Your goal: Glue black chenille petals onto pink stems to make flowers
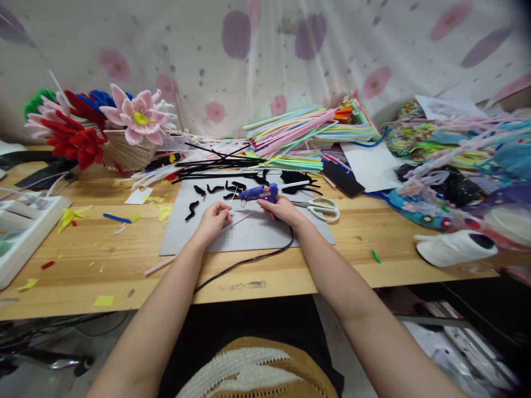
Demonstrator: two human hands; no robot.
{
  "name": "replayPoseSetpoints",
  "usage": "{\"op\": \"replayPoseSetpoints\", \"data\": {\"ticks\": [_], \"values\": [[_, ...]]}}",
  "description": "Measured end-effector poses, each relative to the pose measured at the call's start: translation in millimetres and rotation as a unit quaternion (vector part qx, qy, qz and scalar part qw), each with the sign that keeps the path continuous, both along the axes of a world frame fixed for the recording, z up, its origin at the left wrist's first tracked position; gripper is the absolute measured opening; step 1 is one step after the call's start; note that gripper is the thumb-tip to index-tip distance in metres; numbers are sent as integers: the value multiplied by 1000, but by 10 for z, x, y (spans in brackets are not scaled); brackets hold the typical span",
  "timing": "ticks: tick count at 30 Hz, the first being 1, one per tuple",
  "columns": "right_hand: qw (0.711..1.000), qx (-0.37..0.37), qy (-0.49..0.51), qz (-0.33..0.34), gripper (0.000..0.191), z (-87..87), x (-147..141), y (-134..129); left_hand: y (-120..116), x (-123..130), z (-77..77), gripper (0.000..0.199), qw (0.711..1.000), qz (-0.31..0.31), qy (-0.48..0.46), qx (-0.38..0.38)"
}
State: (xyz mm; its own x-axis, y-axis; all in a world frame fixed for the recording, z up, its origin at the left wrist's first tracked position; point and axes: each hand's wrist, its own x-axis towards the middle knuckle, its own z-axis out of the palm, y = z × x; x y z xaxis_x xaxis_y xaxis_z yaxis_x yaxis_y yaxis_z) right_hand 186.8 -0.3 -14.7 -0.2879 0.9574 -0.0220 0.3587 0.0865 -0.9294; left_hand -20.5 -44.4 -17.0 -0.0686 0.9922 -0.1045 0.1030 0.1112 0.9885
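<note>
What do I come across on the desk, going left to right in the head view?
White compartment tray, large pink flower with a yellow center, left hand, blue glue gun in the right hand, black phone, white rounded object with a dark end.

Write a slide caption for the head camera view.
Right hand grips a blue glue gun above a grey mat; left hand pinches a thin stick.

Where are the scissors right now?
In the head view, the scissors lie right of the right hand, below the smartphone, partly on the cutting mat.
</note>
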Motion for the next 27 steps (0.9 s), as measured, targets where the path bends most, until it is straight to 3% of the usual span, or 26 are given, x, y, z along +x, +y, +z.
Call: {"op": "replayPoseSetpoints", "data": {"ticks": [27], "values": [[1000,17,-9,-14,41,-26,43,54,-15,6,23,8,1000,-8,4,-7]]}}
